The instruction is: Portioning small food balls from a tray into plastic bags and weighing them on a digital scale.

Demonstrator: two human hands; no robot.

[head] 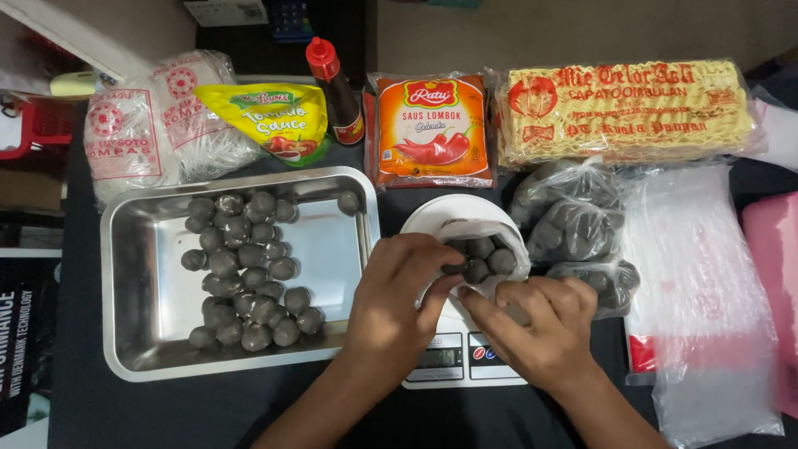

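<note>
— What lies nearest the person?

— The left hand (397,291) and the right hand (540,328), both over a white kitchen scale (462,359) on the dark bench (125,411). The hands hide most of the scale.

— And the fingers?

— The left fingers (445,268) pinch one dark meatball inside the clear bag (486,249); the right fingers curl around the bag's near edge, holding its mouth toward the person.

— What crowds around?

— A steel tray (150,333) of meatballs (245,274) to the left, tied filled bags (573,224) and a stack of empty plastic bags (706,299) to the right.

— Farther back?

— Vermicelli packs (141,125), a yellow sauce pouch (270,120), a red-capped bottle (332,87), an orange chili pouch (432,129), a noodle block (623,108). The bag's bottom is hard to make out.
</note>
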